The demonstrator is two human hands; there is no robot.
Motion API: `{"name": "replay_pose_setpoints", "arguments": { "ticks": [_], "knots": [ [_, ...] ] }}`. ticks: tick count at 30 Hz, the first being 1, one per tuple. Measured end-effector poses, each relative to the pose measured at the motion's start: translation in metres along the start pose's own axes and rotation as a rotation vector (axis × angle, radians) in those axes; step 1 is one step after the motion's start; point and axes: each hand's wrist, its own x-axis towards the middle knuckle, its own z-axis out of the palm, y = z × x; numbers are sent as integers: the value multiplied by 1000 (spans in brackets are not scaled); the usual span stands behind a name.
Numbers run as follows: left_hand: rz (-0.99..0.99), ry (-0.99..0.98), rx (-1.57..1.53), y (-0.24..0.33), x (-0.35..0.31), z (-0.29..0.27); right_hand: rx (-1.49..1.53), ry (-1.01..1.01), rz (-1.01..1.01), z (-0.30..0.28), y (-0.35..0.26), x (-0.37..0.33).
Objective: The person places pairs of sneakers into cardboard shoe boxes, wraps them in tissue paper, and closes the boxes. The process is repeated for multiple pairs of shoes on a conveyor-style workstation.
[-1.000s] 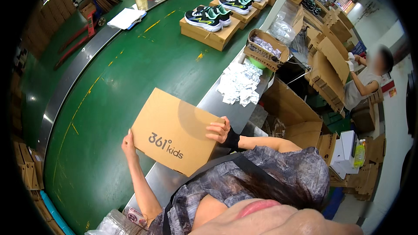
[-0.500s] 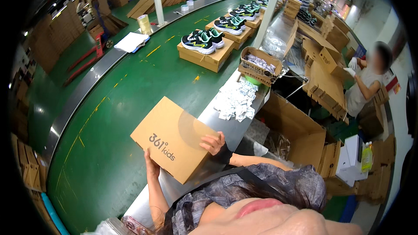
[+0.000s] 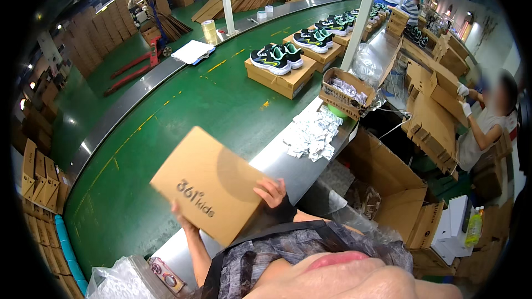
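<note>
A closed brown cardboard shoebox (image 3: 208,180) with dark printing on its lid is held at a slant over the steel edge of the green conveyor. My left hand (image 3: 184,220) presses on its near left side, fingers slightly blurred. At the near right corner my right hand (image 3: 270,191) grips the box, fingers curled over the lid; a dark band covers the wrist. Just beyond lies a heap of small white sachets (image 3: 315,134) on the steel ledge. The box's underside is hidden.
Pairs of black sneakers (image 3: 275,58) stand on shoeboxes along the green conveyor (image 3: 127,188). An open carton of sachets (image 3: 348,93) sits by a white post. Lower left are plastic bags (image 3: 119,279). On the right, a gloved co-worker (image 3: 479,127) handles a carton.
The shoebox has moved left along the conveyor edge, with both my hands still on it. My view has turned, so the surroundings sit farther right. The co-worker's gloved hands have shifted on the carton.
</note>
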Motion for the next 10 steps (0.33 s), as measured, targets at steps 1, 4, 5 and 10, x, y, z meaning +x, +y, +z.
{"name": "replay_pose_setpoints", "arguments": {
  "ticks": [1,4,5,10],
  "knots": [
    [92,48,12,18,-15,7,39,56,26,0,-1,12],
    [353,251,128,52,-55,4,280,49,151,1,-5,39],
    [433,342,198,62,-67,1,307,15,149,1,-2,39],
    [568,802,608,71,-132,-18,372,-107,98,-1,43,-8]
  ]
}}
